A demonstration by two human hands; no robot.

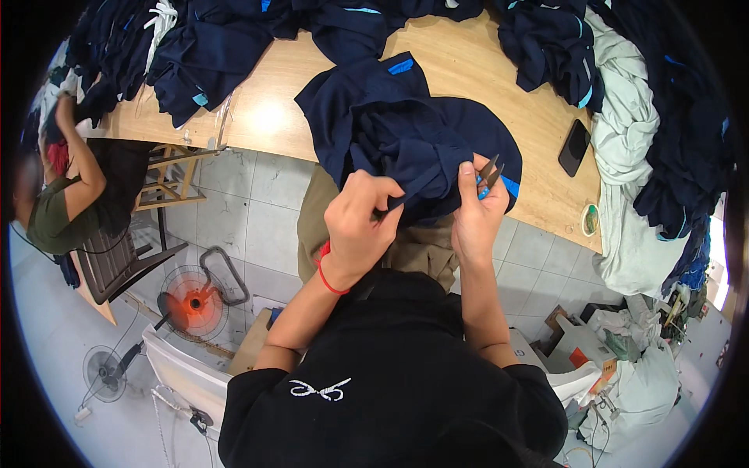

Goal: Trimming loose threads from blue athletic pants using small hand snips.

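Observation:
A navy blue garment [406, 148] with bright blue patches lies bunched over the near edge of the table, partly hanging toward my lap. My left hand [360, 222], a red string round its wrist, pinches a fold of this cloth at the garment's near side. Closed round small thread snips [490, 173] with blue on the handles is my right hand [477, 214]; the blades point up and away from me. Its thumb also presses the edge of the cloth. Between the two hands a strip of the fabric runs across. The fingertips of the left hand are partly hidden.
Piles of navy garments [211, 58] line the table's [265, 101] far side. At right lie a black phone [575, 148], a small round container [590, 220] and pale cloth [624, 109]. A person [70, 195] works at far left, near an orange-centred fan [195, 303] on the floor.

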